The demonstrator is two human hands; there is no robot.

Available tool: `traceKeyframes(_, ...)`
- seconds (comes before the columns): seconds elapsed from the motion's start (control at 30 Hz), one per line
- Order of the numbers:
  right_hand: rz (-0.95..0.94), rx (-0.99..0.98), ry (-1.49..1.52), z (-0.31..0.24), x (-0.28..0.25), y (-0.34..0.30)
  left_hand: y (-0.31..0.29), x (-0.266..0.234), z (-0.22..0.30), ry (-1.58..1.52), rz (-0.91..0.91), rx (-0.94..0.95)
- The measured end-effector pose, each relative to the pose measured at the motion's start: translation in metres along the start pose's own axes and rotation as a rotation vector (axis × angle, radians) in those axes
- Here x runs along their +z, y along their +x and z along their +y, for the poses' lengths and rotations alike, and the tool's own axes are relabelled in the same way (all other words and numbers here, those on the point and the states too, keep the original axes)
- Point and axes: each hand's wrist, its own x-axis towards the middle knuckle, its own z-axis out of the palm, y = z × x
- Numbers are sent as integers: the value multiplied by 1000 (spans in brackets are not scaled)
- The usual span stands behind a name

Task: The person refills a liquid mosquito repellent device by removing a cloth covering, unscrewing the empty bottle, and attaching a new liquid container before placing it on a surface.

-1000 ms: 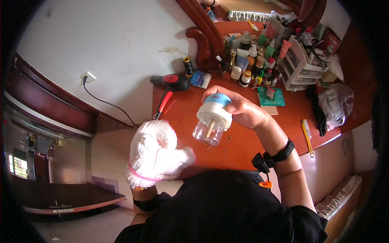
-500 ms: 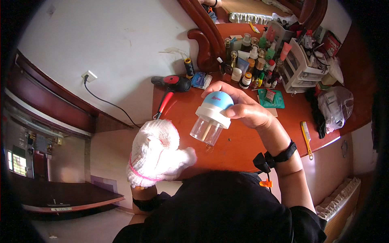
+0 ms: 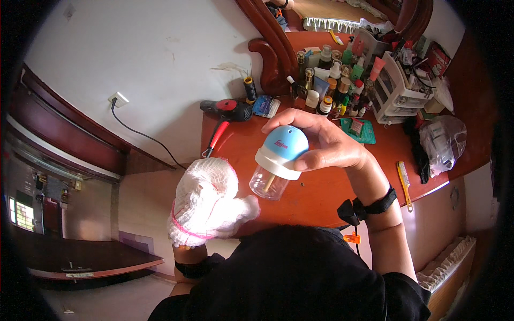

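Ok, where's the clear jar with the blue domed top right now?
In the head view, the jar is near the centre, held tilted in the right hand over the reddish tabletop, just right of the white fabric.

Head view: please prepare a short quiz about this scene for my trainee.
1. Which hand holds the clear round container with blue domed lid and white collar?
2. True or false: the left hand is bare.
3. Fill the gap: in the picture, the black-and-red hair dryer lies to the ____ of the slim yellow comb.

Key:
1. The right hand.
2. False: white cloth with pink trim covers it.
3. Left.
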Motion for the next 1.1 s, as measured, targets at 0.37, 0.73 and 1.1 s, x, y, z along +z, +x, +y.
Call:
traceKeyframes(0.37,-69,-161,-370,-13,-1,3,7,-7,10,-15,-29,37)
traceKeyframes(0.73,-45,-483,-826,-92,1,23,0,-4,-2,-255,-203,-450)
traceKeyframes(1.1,-94,-262,-523,-102,-8,54,-7,0,-10,-149,36,-58)
